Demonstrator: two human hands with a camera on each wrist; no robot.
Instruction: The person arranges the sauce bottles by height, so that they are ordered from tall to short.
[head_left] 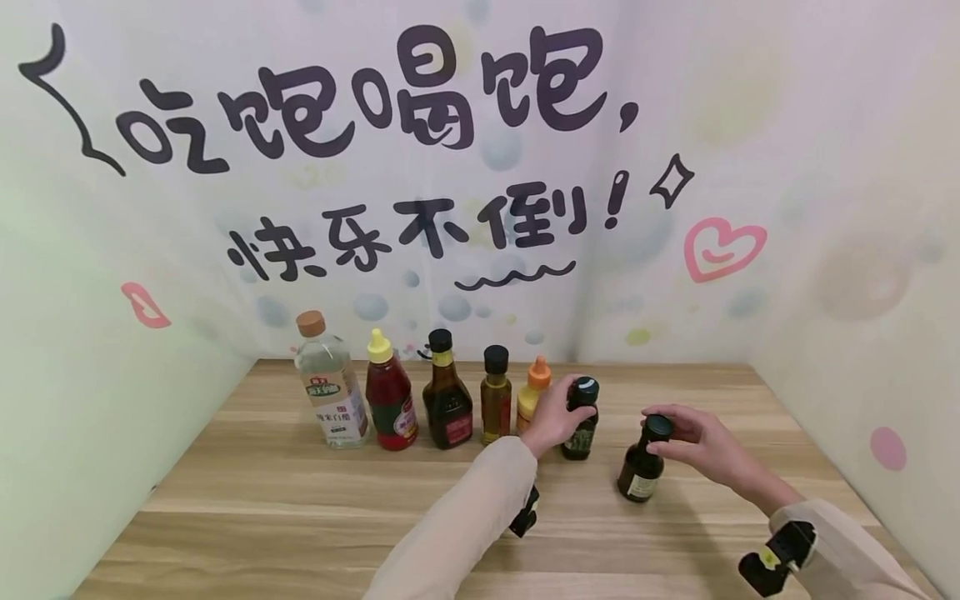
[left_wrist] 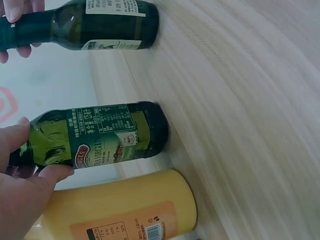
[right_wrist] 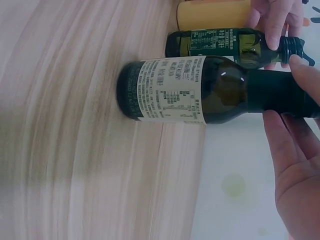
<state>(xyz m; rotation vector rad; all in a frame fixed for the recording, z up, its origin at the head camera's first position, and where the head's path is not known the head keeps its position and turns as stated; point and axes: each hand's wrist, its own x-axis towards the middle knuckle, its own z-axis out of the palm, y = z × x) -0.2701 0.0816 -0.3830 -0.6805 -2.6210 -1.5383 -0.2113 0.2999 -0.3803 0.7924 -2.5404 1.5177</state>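
My left hand (head_left: 553,417) grips the green olive oil bottle (left_wrist: 100,134) near its neck, thumb on one side and fingers on the other. That bottle stands upright at the right end of a row. Farther right and nearer the front, my right hand (head_left: 697,446) holds a dark glass bottle (right_wrist: 170,90) by its long neck. A pale label with small print covers part of its body. Whether its base fully touches the table is hard to tell. A yellow squeeze bottle (left_wrist: 125,207) with an orange cap stands close beside the olive oil, partly behind my left hand in the head view.
Leftward along the wooden table (head_left: 300,517) stand a clear white vinegar bottle (head_left: 330,392), a red sauce bottle (head_left: 392,404) with a yellow cap, a dark sauce bottle (head_left: 447,396) and a small oil bottle (head_left: 496,400). A printed curtain (head_left: 375,175) hangs behind the row.
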